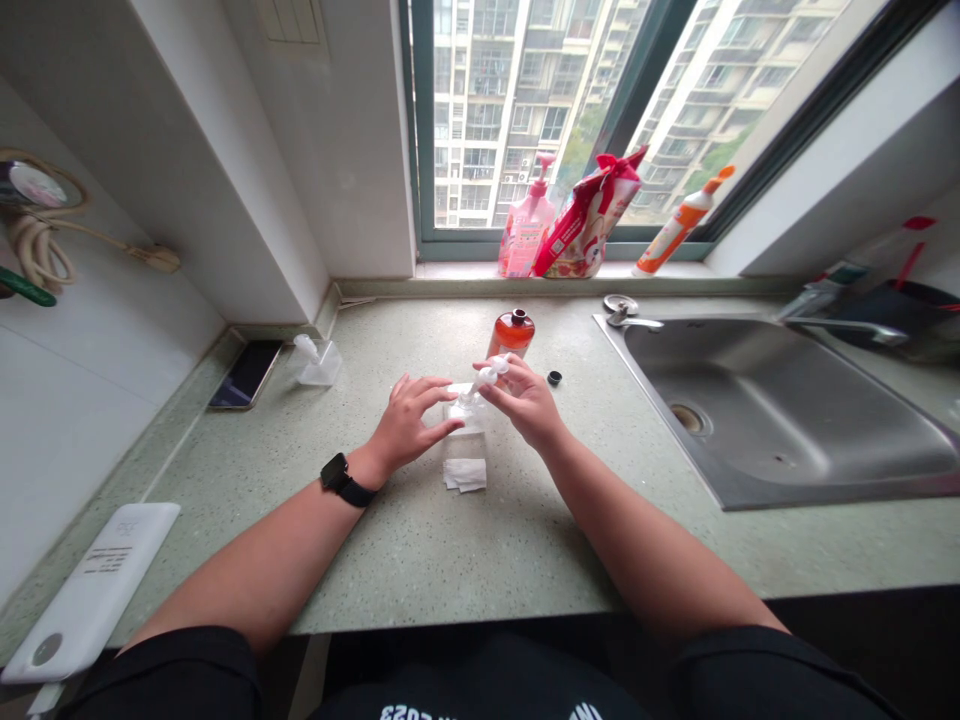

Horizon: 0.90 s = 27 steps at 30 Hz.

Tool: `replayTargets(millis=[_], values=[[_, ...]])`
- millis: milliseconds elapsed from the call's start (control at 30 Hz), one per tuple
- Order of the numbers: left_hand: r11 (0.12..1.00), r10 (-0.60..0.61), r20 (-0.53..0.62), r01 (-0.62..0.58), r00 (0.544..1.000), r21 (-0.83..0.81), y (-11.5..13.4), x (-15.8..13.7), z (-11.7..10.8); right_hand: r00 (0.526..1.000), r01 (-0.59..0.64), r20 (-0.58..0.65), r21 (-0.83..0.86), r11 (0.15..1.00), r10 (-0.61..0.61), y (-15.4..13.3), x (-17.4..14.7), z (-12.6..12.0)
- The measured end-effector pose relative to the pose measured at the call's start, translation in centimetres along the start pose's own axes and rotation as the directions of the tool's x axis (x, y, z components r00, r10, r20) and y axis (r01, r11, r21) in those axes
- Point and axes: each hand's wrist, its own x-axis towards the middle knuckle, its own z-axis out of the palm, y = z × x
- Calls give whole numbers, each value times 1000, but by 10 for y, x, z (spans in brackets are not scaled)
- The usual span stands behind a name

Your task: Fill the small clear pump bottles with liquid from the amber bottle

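A clear bottle (466,418) stands on the counter in front of me. Pinched in the fingers of my right hand (529,402) is a white pump head (487,377), at the bottle's neck; whether it is seated there I cannot tell. My left hand (405,420) is spread, thumb and fingers apart, at the bottle's left side; contact is unclear. Just behind my right hand is an uncapped bottle of orange-red liquid (512,334). Its likely cap, a small black one (554,378), lies to the right. A folded white tissue (465,474) lies nearer me.
On the left are a second clear pump bottle (321,364), a phone (246,375) and a white power bank (94,590). A steel sink (750,480) takes up the right. On the sill stand a pink pump bottle (526,225), a red bag (589,225) and an orange-white bottle (679,228).
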Motion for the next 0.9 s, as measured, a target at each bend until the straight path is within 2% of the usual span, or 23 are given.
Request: replayTargets(millis=[433,667,767,900], values=[[1000,2,7,-2,1000,-7,-2,0,1,993,-121,36,202,972,116,-1,-4,-12],[1000,0,14,0,1000,6,-2,0,0,996,-91,30,159,983,88,-11,-2,-17],[1000,-1,13,1,1000,-3,-3,0,1,997,-79,25,135,988,76,-13,-3,-26],[1000,0,8,0,1000,-18,-4,-1,2,990,-112,92,56,992,107,-15,-4,-44]])
